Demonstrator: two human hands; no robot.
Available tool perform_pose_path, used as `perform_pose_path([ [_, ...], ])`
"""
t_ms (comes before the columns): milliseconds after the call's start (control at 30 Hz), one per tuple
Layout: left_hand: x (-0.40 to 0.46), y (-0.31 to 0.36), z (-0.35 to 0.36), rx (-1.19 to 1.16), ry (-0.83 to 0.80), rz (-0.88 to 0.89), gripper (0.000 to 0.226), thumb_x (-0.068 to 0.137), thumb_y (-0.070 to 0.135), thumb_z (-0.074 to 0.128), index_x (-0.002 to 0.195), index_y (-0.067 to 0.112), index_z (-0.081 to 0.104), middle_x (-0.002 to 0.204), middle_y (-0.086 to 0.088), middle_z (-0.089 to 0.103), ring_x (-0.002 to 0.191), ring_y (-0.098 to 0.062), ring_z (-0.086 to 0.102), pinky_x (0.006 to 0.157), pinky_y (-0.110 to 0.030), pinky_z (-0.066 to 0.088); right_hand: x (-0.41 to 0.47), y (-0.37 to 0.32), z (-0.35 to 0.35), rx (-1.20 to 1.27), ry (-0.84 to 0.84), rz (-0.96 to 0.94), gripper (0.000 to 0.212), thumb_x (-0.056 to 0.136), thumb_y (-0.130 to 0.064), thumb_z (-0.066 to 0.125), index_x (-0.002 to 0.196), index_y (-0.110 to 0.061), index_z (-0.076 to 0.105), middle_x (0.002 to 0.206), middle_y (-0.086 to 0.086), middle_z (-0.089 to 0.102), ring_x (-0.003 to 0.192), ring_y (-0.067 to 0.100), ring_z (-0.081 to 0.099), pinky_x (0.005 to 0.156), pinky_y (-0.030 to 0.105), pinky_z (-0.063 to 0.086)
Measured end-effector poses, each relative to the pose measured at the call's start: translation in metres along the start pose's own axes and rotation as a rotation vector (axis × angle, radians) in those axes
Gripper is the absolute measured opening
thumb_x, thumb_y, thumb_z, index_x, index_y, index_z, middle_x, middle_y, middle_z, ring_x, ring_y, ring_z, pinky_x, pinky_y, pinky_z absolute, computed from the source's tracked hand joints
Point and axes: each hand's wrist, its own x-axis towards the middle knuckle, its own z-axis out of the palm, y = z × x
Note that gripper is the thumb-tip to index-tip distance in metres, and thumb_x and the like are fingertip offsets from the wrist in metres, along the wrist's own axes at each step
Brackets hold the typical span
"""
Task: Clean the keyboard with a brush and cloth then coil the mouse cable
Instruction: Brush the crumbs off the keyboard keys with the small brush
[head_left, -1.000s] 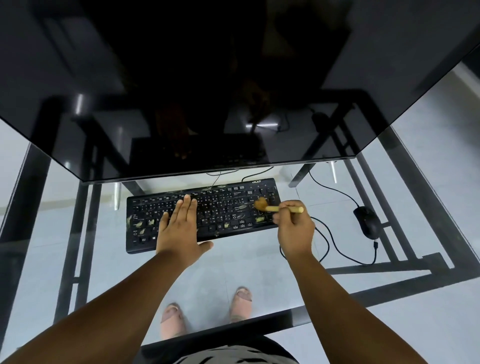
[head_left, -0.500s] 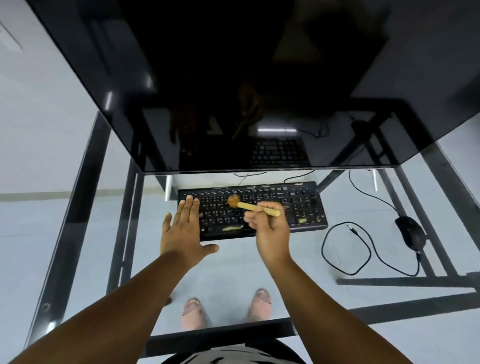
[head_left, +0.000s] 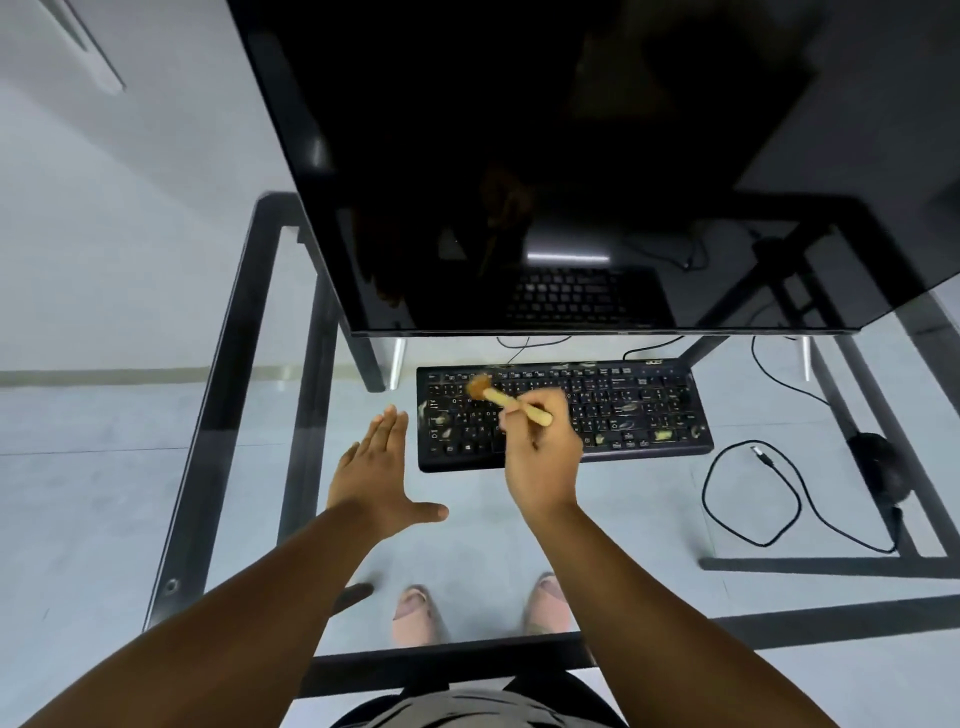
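Observation:
A black keyboard (head_left: 623, 410) with yellowish smudges on its keys lies on the glass desk (head_left: 249, 467). My right hand (head_left: 543, 452) grips a wooden brush (head_left: 511, 401); its bristle head rests on the keyboard's upper left keys. My left hand (head_left: 376, 467) lies flat with fingers together and thumb out, on the glass just left of the keyboard, holding nothing. A black mouse (head_left: 880, 462) sits at the right, and its cable (head_left: 753, 499) loops loosely between it and the keyboard, plug end free. No cloth is in view.
A large dark monitor (head_left: 571, 156) hangs over the back of the desk, right above the keyboard's far edge. The desk's black metal frame (head_left: 208, 441) shows through the glass. My feet (head_left: 415, 608) are visible on the floor below.
The brush has swept from the keyboard's right side to its upper left. My left hand has come off the keys onto the glass at the left. My head has turned left.

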Motion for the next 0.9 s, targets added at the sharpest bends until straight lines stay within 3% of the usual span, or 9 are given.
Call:
perform_pose_path([
  [67,0.000,-0.002,0.000,0.004,0.003,0.012,0.135,0.063,0.076,0.068,0.154,0.017,-0.013,0.162,0.002,-0.017,0.149,-0.014,-0.012,0.120,-0.035,0.007,-0.005,0.000,0.006,0.004,-0.134,0.004,0.008,0.091,-0.012,0.058,0.086,-0.017,0.054,0.065,0.010,0.063,0.058,0.027,0.058,0.052,0.036,0.044],
  [167,0.001,-0.003,0.001,0.005,0.004,0.018,0.135,0.064,0.077,0.067,0.154,0.017,-0.013,0.162,0.001,-0.018,0.149,-0.015,-0.012,0.120,-0.035,0.007,-0.009,0.004,0.010,-0.101,-0.027,0.003,0.012,0.093,-0.016,0.056,0.086,-0.025,0.051,0.057,-0.003,0.055,0.048,0.013,0.046,0.045,0.031,0.037],
  [233,0.000,-0.004,0.002,0.015,0.004,0.017,0.134,0.065,0.078,0.065,0.153,0.017,-0.016,0.161,0.002,-0.020,0.149,-0.015,-0.013,0.120,-0.035,0.007,-0.011,0.003,0.011,-0.038,-0.017,-0.001,0.012,0.093,-0.017,0.057,0.087,-0.025,0.051,0.061,0.002,0.059,0.051,0.019,0.049,0.047,0.034,0.038],
  [333,-0.002,-0.006,0.005,0.004,0.013,0.006,0.134,0.065,0.080,0.062,0.152,0.018,-0.018,0.160,0.002,-0.023,0.148,-0.015,-0.015,0.120,-0.035,0.005,-0.014,-0.002,0.016,-0.004,-0.209,-0.019,0.008,0.091,-0.013,0.059,0.089,-0.021,0.056,0.067,0.008,0.066,0.058,0.025,0.059,0.052,0.035,0.046],
  [467,-0.005,-0.008,0.009,-0.014,0.036,-0.020,0.136,0.064,0.083,0.060,0.151,0.016,-0.020,0.160,0.001,-0.025,0.147,-0.016,-0.019,0.120,-0.034,0.003,-0.008,-0.002,0.021,-0.080,-0.030,-0.043,0.011,0.093,-0.016,0.057,0.088,-0.025,0.052,0.054,-0.005,0.052,0.046,0.010,0.044,0.045,0.030,0.037],
  [600,-0.006,-0.010,0.010,-0.020,0.034,-0.016,0.135,0.064,0.083,0.059,0.151,0.016,-0.021,0.159,0.001,-0.026,0.147,-0.015,-0.020,0.120,-0.035,0.003,-0.007,-0.005,0.029,-0.089,-0.181,-0.054,0.005,0.092,-0.017,0.059,0.090,-0.019,0.055,0.061,0.001,0.061,0.051,0.015,0.053,0.049,0.034,0.043],
  [700,-0.006,-0.010,0.010,-0.018,0.036,-0.018,0.136,0.064,0.083,0.059,0.151,0.016,-0.021,0.159,0.001,-0.026,0.147,-0.016,-0.021,0.119,-0.035,0.003,-0.007,-0.003,0.027,-0.088,-0.080,-0.031,0.007,0.093,-0.018,0.057,0.090,-0.023,0.053,0.058,-0.006,0.056,0.049,0.011,0.049,0.048,0.032,0.040],
  [800,-0.005,-0.009,0.010,-0.013,0.033,-0.025,0.136,0.064,0.083,0.059,0.151,0.016,-0.021,0.159,0.001,-0.027,0.146,-0.016,-0.021,0.119,-0.035,0.003,-0.009,-0.005,0.027,-0.026,-0.251,-0.015,0.006,0.091,-0.017,0.059,0.092,-0.022,0.056,0.070,0.008,0.067,0.062,0.024,0.062,0.056,0.037,0.048],
  [900,-0.006,-0.010,0.010,-0.031,0.036,-0.033,0.137,0.063,0.084,0.060,0.151,0.017,-0.020,0.159,0.001,-0.026,0.146,-0.016,-0.021,0.120,-0.036,0.004,-0.011,-0.003,0.025,-0.131,-0.145,-0.045,0.009,0.091,-0.016,0.059,0.089,-0.023,0.055,0.058,-0.007,0.057,0.050,0.007,0.051,0.048,0.025,0.041],
])
